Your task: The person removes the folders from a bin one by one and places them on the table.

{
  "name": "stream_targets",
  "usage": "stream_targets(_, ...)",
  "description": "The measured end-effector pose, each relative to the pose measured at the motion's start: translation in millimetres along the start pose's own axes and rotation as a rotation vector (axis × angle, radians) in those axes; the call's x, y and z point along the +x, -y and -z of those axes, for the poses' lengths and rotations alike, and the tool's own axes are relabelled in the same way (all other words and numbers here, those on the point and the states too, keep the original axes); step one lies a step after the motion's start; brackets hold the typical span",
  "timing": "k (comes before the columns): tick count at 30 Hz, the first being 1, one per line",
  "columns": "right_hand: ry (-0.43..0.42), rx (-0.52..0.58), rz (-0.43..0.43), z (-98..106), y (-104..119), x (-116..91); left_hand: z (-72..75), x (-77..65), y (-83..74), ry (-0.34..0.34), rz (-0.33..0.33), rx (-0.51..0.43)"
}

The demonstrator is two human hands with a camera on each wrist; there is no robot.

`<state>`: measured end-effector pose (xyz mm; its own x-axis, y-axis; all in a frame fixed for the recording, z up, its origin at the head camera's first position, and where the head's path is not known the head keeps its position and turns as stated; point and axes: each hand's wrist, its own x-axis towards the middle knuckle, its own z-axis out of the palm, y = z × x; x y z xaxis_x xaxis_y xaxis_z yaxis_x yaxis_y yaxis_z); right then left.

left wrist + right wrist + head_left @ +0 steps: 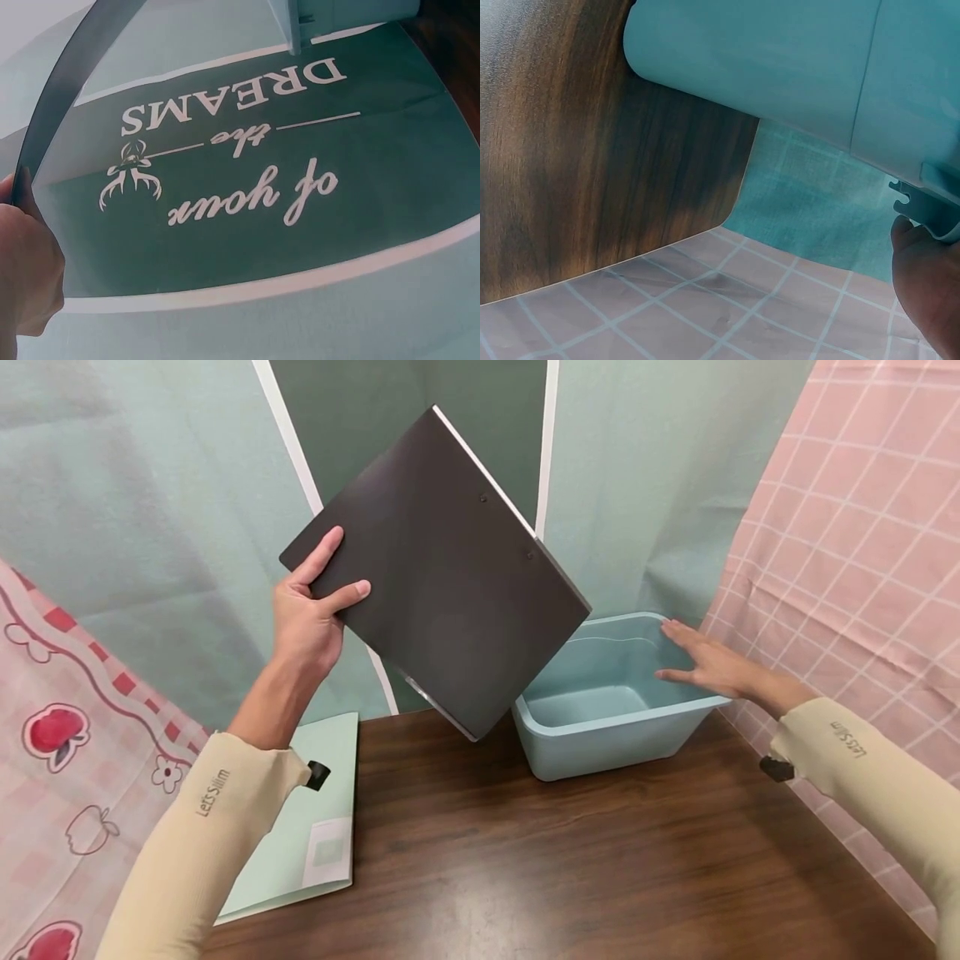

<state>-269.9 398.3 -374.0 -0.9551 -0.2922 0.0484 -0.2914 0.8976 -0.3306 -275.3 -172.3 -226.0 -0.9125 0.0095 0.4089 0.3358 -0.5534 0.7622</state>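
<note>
My left hand (311,618) grips a dark grey file folder (442,577) by its left edge, with thumb and a finger showing on its face. The folder is raised and tilted, its lower corner over the table beside a light blue plastic bin (600,739). In the left wrist view, the folder (71,71) shows nearly edge-on beside the hand (30,262). My right hand (712,664) rests at the bin's right rim, its fingers straight toward the far corner. The right wrist view shows that hand (930,281) by the rim's notched tab.
A light green folder (330,793) with a white label lies on the dark wood table (487,860), partly under my left forearm. Behind hangs a green curtain (637,468) with lettering. A pink checked cloth (840,552) closes the right side; an apple-patterned cloth (67,793) hangs at left.
</note>
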Motion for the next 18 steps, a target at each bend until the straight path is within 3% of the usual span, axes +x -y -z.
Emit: stream_targets(18, -0.003, 0.021, 0.005, -1.1, 0.9, 4.4, 35.9, -19.3, -32.8, -0.034, 0.039, 0.003)
